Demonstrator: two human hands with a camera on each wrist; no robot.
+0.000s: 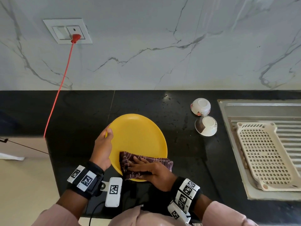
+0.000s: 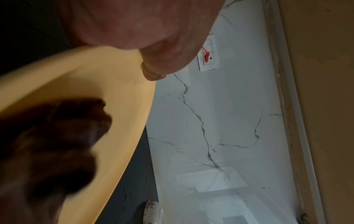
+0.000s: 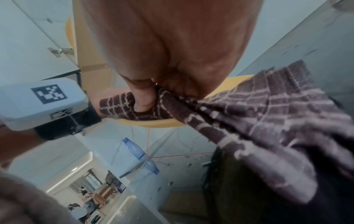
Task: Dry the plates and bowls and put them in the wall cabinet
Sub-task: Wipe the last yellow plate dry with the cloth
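Where the black counter ends at its left edge, bare dark stone lies open to the left of the yellow plate, crossed only by a red cord running up to a wall socket. Left of the plate's centre, the left hand grips the plate's left rim, thumb curled over the edge. On the plate's near part the right hand presses a folded maroon patterned cloth flat, fingers fairly straight on top, thumb tucked into the fabric in the right wrist view. Right of the plate, well apart, two bowls sit upside down just beside each other. Farther right a steel sink drainboard carries a cream perforated tray. White veined marble backs the counter.
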